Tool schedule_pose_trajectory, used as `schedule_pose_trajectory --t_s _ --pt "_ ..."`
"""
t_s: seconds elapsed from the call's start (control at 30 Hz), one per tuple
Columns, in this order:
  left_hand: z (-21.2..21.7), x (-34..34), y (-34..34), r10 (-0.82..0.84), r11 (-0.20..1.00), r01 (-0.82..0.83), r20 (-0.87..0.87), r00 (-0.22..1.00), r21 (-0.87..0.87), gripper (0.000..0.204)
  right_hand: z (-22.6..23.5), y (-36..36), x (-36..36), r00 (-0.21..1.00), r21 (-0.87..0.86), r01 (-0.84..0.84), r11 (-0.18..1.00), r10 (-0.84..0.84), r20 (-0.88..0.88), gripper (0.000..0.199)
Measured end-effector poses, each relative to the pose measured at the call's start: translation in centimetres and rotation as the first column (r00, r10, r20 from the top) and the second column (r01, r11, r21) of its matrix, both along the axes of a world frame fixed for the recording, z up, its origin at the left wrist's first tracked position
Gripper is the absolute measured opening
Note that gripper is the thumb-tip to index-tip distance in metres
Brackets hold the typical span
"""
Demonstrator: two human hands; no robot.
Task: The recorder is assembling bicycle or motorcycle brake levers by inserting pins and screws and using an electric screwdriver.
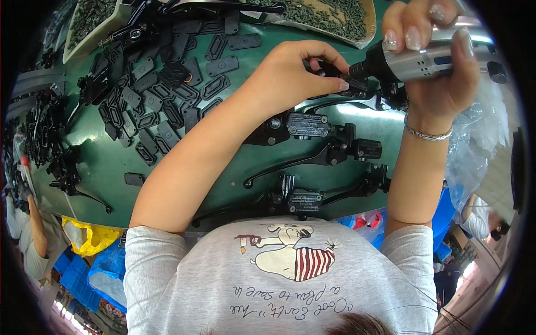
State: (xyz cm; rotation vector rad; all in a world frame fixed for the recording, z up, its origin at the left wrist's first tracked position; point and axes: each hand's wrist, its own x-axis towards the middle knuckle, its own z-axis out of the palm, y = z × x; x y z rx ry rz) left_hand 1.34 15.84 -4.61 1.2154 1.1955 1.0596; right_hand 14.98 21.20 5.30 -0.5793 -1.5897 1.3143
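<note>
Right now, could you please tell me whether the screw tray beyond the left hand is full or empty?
Partly full: dark screws lie in the tray, but a bare tan patch shows.

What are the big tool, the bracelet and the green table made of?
The tool looks like metal, silvery and shiny, though silver-coloured plastic is possible. The bracelet seems metal: it gleams silver. The table has a smooth green top with bright glare, perhaps plastic or paint.
</note>
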Motion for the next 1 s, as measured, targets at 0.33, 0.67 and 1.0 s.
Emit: schedule_pose_trajectory --t_s 0.33,0.67,1.0 --pt "-1.3 0.1 0.0 0.028 0.974 -0.009 -0.081 0.996 0.227 0.034 0.0 -0.4 0.5 1.000 0.018 -0.029 0.999 0.029 0.001 0.027" --pt "-1.4 0.1 0.2 0.041 0.974 -0.014 -0.114 0.993 0.226 0.040 -0.1 1.6 0.5 0.990 0.168 -0.136 0.976 0.138 0.003 0.026" --pt "-1.2 0.4 0.0 0.064 0.976 -0.038 -0.118 0.991 0.214 0.042 -0.5 2.8 0.5 0.979 0.294 -0.205 0.933 0.199 0.053 0.025"
